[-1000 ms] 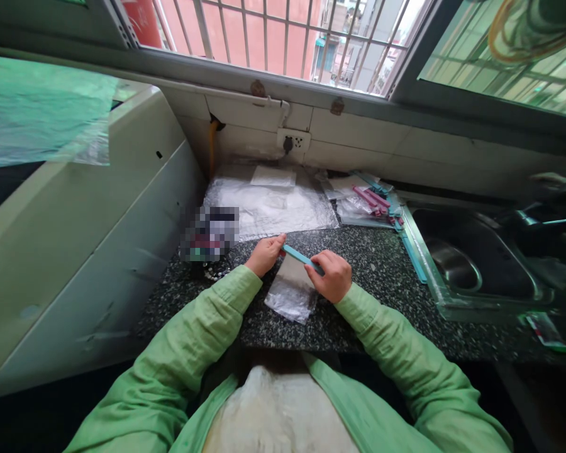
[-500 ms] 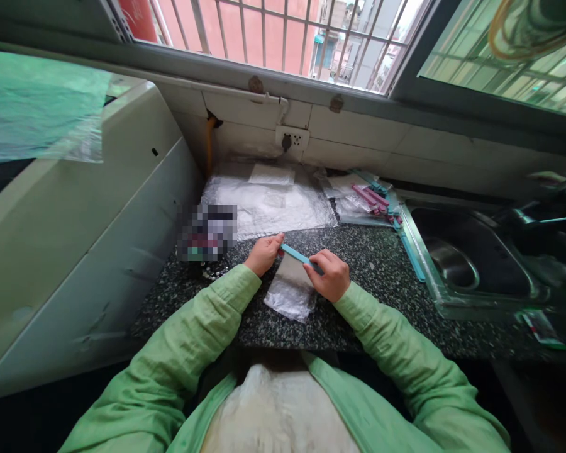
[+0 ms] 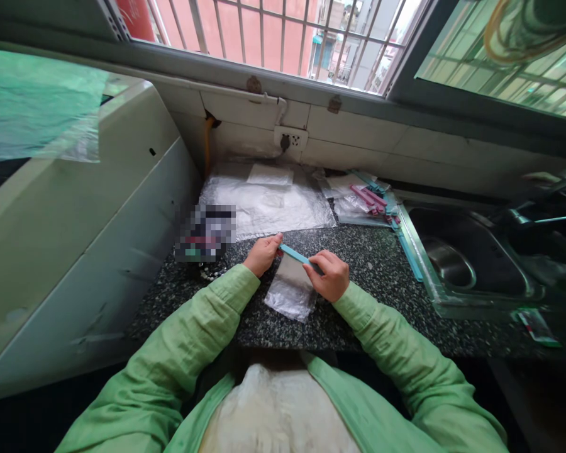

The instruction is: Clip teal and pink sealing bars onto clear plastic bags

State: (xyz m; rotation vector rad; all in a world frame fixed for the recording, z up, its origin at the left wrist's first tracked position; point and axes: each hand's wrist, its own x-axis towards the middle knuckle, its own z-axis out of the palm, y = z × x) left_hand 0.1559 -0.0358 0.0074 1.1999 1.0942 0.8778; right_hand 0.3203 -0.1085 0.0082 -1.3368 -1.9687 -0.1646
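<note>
Surface: we saw a dark speckled stone counter.
Back: we saw clear plastic sheets lying flat.
Right: bagged coloured strips.
Front: small clear bag.

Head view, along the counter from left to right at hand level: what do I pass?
White appliance → left hand → teal strip held over a clear plastic bag → right hand → bare dark counter → steel sink.
</note>
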